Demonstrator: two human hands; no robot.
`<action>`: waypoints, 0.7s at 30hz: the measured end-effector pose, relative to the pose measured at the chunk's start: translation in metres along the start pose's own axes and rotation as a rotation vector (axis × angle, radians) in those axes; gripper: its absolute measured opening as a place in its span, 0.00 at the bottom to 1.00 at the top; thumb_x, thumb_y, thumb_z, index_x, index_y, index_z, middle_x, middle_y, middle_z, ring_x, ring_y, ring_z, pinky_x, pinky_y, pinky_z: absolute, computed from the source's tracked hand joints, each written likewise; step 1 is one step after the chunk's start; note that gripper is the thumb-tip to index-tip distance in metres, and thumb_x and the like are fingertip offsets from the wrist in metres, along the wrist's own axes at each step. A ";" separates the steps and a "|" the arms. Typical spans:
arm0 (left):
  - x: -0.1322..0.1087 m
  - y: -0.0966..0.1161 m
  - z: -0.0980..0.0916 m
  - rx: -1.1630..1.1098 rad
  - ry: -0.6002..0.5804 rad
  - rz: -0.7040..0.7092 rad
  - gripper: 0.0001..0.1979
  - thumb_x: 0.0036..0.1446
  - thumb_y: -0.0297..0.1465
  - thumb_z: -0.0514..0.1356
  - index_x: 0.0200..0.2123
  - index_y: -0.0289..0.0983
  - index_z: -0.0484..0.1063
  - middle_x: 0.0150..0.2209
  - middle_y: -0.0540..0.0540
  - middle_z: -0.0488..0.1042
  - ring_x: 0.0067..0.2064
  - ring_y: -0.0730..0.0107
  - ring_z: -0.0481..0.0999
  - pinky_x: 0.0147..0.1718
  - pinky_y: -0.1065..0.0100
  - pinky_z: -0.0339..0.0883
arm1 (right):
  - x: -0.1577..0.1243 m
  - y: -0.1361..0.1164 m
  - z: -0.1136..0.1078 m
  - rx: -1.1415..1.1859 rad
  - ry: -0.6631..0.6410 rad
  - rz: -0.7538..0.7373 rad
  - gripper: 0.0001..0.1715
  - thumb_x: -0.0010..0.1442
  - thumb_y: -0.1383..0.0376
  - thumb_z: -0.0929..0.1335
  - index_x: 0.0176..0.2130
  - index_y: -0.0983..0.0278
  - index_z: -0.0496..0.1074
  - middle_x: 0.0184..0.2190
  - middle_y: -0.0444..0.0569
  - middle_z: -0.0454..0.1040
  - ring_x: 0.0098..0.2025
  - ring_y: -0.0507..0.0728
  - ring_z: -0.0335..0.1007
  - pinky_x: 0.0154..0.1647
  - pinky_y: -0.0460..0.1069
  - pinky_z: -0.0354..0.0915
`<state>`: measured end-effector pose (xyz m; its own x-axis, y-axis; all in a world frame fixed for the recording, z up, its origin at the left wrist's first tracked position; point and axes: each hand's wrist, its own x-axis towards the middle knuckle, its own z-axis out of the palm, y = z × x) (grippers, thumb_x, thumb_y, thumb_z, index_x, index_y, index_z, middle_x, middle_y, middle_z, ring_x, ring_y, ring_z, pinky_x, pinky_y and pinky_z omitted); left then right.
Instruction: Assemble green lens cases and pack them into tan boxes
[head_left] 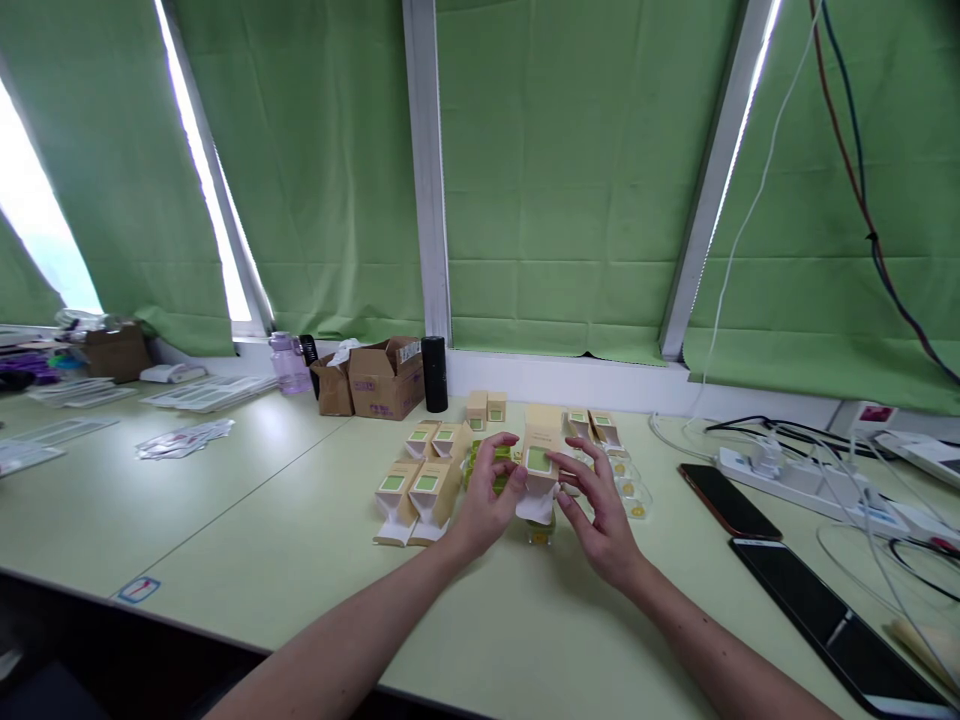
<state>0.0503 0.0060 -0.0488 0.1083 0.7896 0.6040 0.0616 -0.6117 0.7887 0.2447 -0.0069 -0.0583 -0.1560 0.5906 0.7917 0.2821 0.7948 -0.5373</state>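
Observation:
A small tan cardboard box [540, 440] with a green label is held up over the table between both hands, its white-lined flap hanging open toward me. My left hand [480, 505] pinches its left side with thumb and fingers. On the right side, the fingertips of my right hand [604, 515] grip the same box. Just below it stands a small clear container with something yellow inside [540, 533]. Partly hidden behind my left hand are several green pieces [500, 482]. Open boxes of the same kind [426, 485] lie left of my hands, flaps toward me.
Clear plastic packs with yellow bits [634, 490] lie right of my right hand. More small boxes [496, 406] sit behind. Farther right are a phone [729, 500], a tablet [832, 620] and a power strip [810, 485] with cables. Cardboard cartons [386, 380] and a black cylinder [434, 375] stand back left.

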 end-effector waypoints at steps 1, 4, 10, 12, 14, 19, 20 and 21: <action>-0.001 0.001 -0.001 -0.003 -0.013 0.009 0.21 0.68 0.41 0.59 0.60 0.42 0.62 0.56 0.38 0.69 0.44 0.65 0.76 0.37 0.66 0.74 | 0.001 -0.001 -0.001 0.017 0.009 0.011 0.22 0.72 0.59 0.64 0.63 0.53 0.70 0.66 0.56 0.56 0.64 0.64 0.66 0.57 0.60 0.76; -0.002 0.002 -0.003 -0.018 -0.053 0.064 0.19 0.68 0.39 0.59 0.60 0.43 0.64 0.59 0.38 0.66 0.47 0.63 0.76 0.45 0.60 0.75 | 0.002 -0.002 -0.002 0.057 0.031 0.048 0.21 0.72 0.58 0.64 0.62 0.52 0.71 0.65 0.56 0.57 0.59 0.62 0.71 0.55 0.58 0.77; -0.001 0.003 -0.004 0.088 -0.098 0.158 0.21 0.64 0.34 0.63 0.59 0.45 0.70 0.64 0.38 0.57 0.53 0.59 0.74 0.56 0.52 0.72 | 0.002 0.000 -0.002 0.110 0.029 0.059 0.21 0.72 0.58 0.64 0.62 0.52 0.71 0.64 0.55 0.58 0.56 0.61 0.72 0.53 0.57 0.77; -0.001 0.002 -0.004 0.119 -0.086 0.174 0.21 0.63 0.32 0.63 0.59 0.44 0.71 0.64 0.38 0.57 0.55 0.58 0.73 0.57 0.52 0.72 | 0.001 0.003 -0.001 0.105 0.020 0.053 0.21 0.72 0.58 0.64 0.62 0.52 0.71 0.64 0.55 0.58 0.56 0.60 0.72 0.53 0.57 0.77; -0.001 0.000 -0.004 0.129 -0.080 0.172 0.21 0.63 0.31 0.63 0.58 0.44 0.71 0.64 0.37 0.57 0.54 0.58 0.73 0.57 0.51 0.72 | 0.000 0.004 0.000 0.100 0.014 0.053 0.22 0.72 0.59 0.64 0.63 0.52 0.71 0.63 0.55 0.59 0.54 0.60 0.73 0.52 0.57 0.77; -0.001 0.002 -0.002 0.113 -0.075 0.129 0.20 0.64 0.31 0.63 0.58 0.44 0.71 0.63 0.38 0.58 0.48 0.64 0.75 0.53 0.54 0.74 | 0.001 0.005 0.001 0.106 0.007 0.062 0.22 0.72 0.60 0.64 0.63 0.52 0.71 0.61 0.55 0.61 0.54 0.59 0.73 0.52 0.56 0.77; -0.001 0.002 -0.002 0.111 -0.071 0.120 0.19 0.64 0.31 0.63 0.58 0.44 0.71 0.63 0.38 0.58 0.47 0.65 0.75 0.53 0.55 0.74 | 0.001 0.004 0.001 0.107 0.005 0.062 0.22 0.72 0.60 0.64 0.63 0.52 0.71 0.61 0.55 0.62 0.53 0.59 0.73 0.52 0.56 0.77; 0.000 0.002 -0.002 0.111 -0.067 0.115 0.19 0.64 0.31 0.63 0.58 0.44 0.72 0.62 0.38 0.59 0.46 0.66 0.75 0.52 0.56 0.74 | 0.001 0.004 0.001 0.109 0.003 0.061 0.22 0.72 0.60 0.64 0.63 0.52 0.71 0.61 0.55 0.62 0.52 0.58 0.73 0.52 0.56 0.77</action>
<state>0.0488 0.0044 -0.0469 0.1868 0.7117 0.6772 0.1542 -0.7020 0.6952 0.2445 -0.0028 -0.0603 -0.1393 0.6379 0.7575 0.1865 0.7681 -0.6125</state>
